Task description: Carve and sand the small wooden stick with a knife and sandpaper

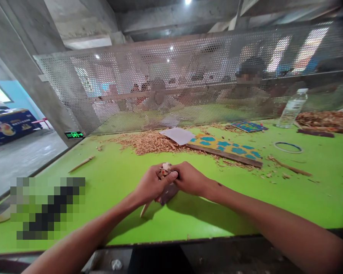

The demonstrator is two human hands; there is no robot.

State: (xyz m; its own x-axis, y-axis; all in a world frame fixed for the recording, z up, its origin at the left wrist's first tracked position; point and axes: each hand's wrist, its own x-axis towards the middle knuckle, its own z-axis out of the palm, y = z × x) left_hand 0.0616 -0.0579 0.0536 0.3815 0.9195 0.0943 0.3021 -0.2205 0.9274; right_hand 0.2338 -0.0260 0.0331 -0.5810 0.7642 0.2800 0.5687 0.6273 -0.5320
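At far left, note the slender stick (81, 164) lying on the bench (108, 182), well apart from your hands. Wood shavings (148, 142) lie heaped beyond your work position, leaving your forearms room. A pale stick end (144, 210) projects below your left hand (152, 183); its support is hidden. Your left hand curls around the small pale piece (166, 166), apparently to steady it. The piece sits between both hands, above a dark item (169, 193). Your right hand (191, 178) pinches the piece's opposite side, probably for fine control; its fingertips are partly hidden. Further right, the painted board (225, 146), tape ring (288, 147) and bottle (293, 108) stand outside your working area.
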